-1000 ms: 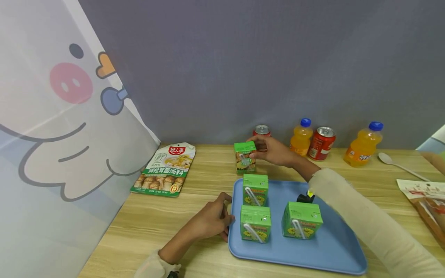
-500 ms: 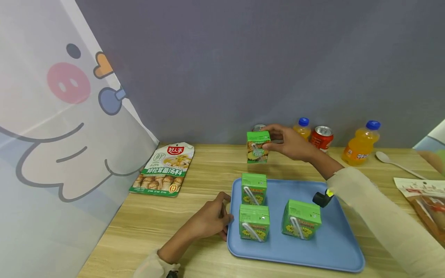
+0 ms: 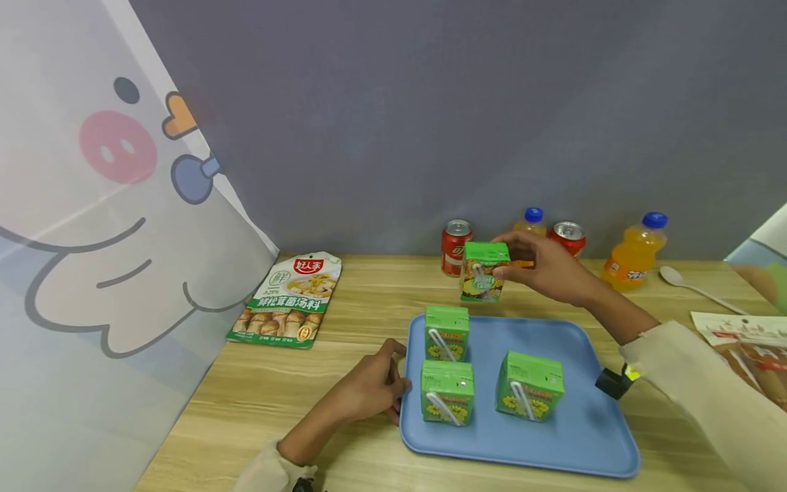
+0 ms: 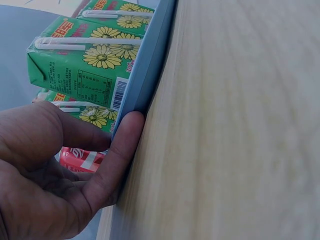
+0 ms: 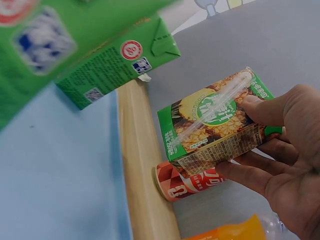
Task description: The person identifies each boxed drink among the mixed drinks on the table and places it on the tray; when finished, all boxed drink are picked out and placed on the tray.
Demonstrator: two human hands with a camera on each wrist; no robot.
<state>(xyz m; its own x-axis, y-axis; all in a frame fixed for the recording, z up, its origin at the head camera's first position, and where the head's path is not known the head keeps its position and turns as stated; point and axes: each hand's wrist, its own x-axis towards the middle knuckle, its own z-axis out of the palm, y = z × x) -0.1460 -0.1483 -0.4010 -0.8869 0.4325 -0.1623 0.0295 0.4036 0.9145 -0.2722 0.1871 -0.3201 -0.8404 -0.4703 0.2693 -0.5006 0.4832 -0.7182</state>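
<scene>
My right hand (image 3: 544, 266) pinches a juice box with pineapple pictures and a green top (image 3: 484, 273). In the right wrist view this juice box (image 5: 215, 115) hangs off the tabletop, thumb on its front and fingers along another side. Left of the blue tray (image 3: 553, 459), my left hand (image 3: 371, 386) grips the tray's rim between thumb and a finger, as the left wrist view shows at the tray rim (image 4: 145, 75). Green cartons with flower pictures and white straws stand on the tray: a far-left carton (image 3: 447, 335), a near-left carton (image 3: 447, 393) and a middle carton (image 3: 530, 386).
Along the back wall stand a red can (image 3: 456, 246), an orange-drink bottle (image 3: 532, 222), a second red can (image 3: 568, 238) and another orange-drink bottle (image 3: 636, 251). A white spoon (image 3: 701, 290) and a food packet (image 3: 747, 345) lie right, a soup-seasoning pouch (image 3: 285, 299) left.
My right hand has carried the pineapple juice box rightward, rising and then dipping slightly behind the tray. The left red can has come into fuller view. My left hand stays at the tray rim.
</scene>
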